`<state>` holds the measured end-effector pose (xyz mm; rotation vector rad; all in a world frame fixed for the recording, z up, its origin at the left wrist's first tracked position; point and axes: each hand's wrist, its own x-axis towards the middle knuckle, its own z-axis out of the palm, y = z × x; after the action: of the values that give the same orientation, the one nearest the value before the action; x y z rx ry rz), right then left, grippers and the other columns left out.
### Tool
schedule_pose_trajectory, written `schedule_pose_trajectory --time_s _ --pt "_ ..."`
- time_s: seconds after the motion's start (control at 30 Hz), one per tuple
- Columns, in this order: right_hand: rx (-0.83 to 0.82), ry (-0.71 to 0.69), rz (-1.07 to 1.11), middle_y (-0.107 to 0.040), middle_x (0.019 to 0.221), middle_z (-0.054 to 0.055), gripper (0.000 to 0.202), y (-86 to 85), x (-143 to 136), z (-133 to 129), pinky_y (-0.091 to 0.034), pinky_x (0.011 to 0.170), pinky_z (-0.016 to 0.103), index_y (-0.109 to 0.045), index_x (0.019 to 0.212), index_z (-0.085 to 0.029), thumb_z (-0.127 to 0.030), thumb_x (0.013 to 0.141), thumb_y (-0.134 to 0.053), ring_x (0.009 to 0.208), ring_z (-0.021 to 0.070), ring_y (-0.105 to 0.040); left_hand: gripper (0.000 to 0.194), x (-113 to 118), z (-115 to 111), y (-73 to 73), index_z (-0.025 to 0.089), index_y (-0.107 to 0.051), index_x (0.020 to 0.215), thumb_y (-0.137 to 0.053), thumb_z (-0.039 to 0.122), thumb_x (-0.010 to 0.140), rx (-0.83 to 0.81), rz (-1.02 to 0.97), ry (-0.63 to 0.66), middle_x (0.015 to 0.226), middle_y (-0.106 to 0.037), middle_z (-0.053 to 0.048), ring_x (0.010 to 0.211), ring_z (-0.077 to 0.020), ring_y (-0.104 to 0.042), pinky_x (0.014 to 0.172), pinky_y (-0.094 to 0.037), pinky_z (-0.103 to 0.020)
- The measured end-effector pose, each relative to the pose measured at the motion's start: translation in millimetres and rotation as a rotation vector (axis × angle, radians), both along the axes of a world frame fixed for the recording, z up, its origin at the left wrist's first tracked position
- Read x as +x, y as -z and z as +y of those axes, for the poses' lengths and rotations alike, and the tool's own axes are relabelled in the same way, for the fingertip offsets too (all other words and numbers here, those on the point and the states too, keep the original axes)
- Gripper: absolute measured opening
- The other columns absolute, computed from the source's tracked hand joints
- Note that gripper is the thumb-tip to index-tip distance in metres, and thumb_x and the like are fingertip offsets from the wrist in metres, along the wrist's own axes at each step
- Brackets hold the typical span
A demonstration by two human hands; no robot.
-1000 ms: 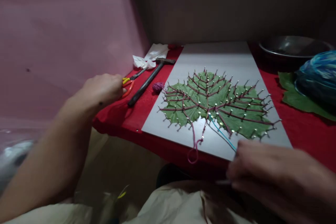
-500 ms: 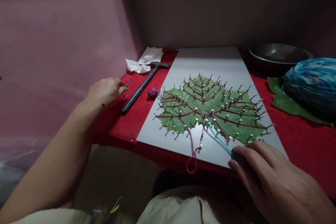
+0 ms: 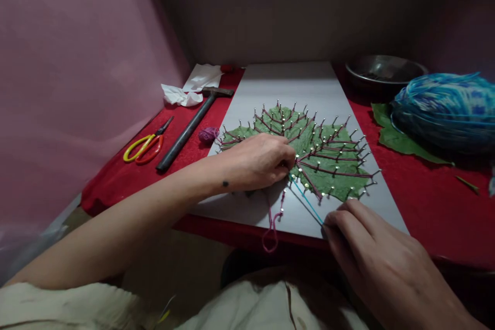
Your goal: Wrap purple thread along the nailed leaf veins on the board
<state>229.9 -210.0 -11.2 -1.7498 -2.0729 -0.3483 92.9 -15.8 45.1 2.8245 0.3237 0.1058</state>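
A green leaf [image 3: 332, 136] lies on a white board [image 3: 288, 80], ringed and crossed by several upright nails with dark reddish yarn strung along its veins. My left hand [image 3: 266, 160] reaches over the leaf's left half, fingers curled together at its base; what they pinch is hidden. Close by my left fingertips starts a turquoise yarn strand [image 3: 307, 201], which runs taut to my right hand [image 3: 371, 242]. My right thumb and fingers are closed on that strand at the board's front edge. A loop of magenta yarn [image 3: 269, 242] hangs over the front edge.
On the red cloth [image 3: 425, 206] left of the board lie scissors [image 3: 145, 147], a hammer [image 3: 187, 126], a magenta yarn ball [image 3: 209, 135] and crumpled tissue [image 3: 181, 95]. To the right are a metal bowl [image 3: 386, 80], a blue yarn skein [image 3: 444, 113] and another leaf [image 3: 402, 139].
My left hand has left the scissors on the cloth and moved right to the leaf's base. My right hand still holds the turquoise yarn. The view has shifted slightly right.
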Motion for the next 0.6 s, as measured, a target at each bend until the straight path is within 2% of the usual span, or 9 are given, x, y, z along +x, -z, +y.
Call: schedule_pose_trajectory --time_s 0.13,0.37,0.47,0.6 --pt "-0.005 -0.017 0.037 -0.047 0.068 0.003 0.024 -1.3 0 0 -0.033 0.051 0.029 -0.05 0.071 -0.02 -0.011 0.09 -0.039 0.056 0.016 -0.046 0.012 6 -3 -0.3 0.015 -0.064 0.075 -0.056 0.006 0.076 0.041 0.059 0.019 0.078 -0.059 -0.001 0.07 -0.0113 -0.053 0.065 -0.04 -0.023" --pt "-0.029 -0.052 0.058 -0.047 0.069 0.003 0.022 -1.3 -1 4 -0.03 0.051 0.029 -0.049 0.073 -0.02 -0.008 0.088 -0.039 0.057 0.0157 -0.044 0.012 14 -13 3.9 0.015 -0.061 0.072 -0.052 0.007 0.077 0.261 0.144 0.023 0.079 -0.061 -0.004 0.074 -0.0166 -0.057 0.071 -0.044 -0.03" --pt "-0.011 -0.015 0.069 -0.046 0.071 0.003 0.02 2.9 -3 3 -0.028 0.053 0.03 -0.048 0.075 -0.02 -0.007 0.087 -0.04 0.058 0.016 -0.042 0.015 13 -15 3.6 0.015 -0.06 0.071 -0.05 0.008 0.08 0.271 0.151 0.003 0.077 -0.062 -0.004 0.074 -0.0173 -0.058 0.07 -0.045 -0.031" --pt "-0.033 -0.02 0.111 -0.044 0.071 0.002 0.018 7.1 -5 0 -0.027 0.055 0.031 -0.047 0.076 -0.02 -0.007 0.087 -0.041 0.059 0.0162 -0.042 0.018 9 -13 -4.7 0.016 -0.065 0.075 -0.05 0.006 0.08 0.202 0.208 -0.003 0.08 -0.063 -0.004 0.079 -0.0176 -0.059 0.074 -0.045 -0.03"
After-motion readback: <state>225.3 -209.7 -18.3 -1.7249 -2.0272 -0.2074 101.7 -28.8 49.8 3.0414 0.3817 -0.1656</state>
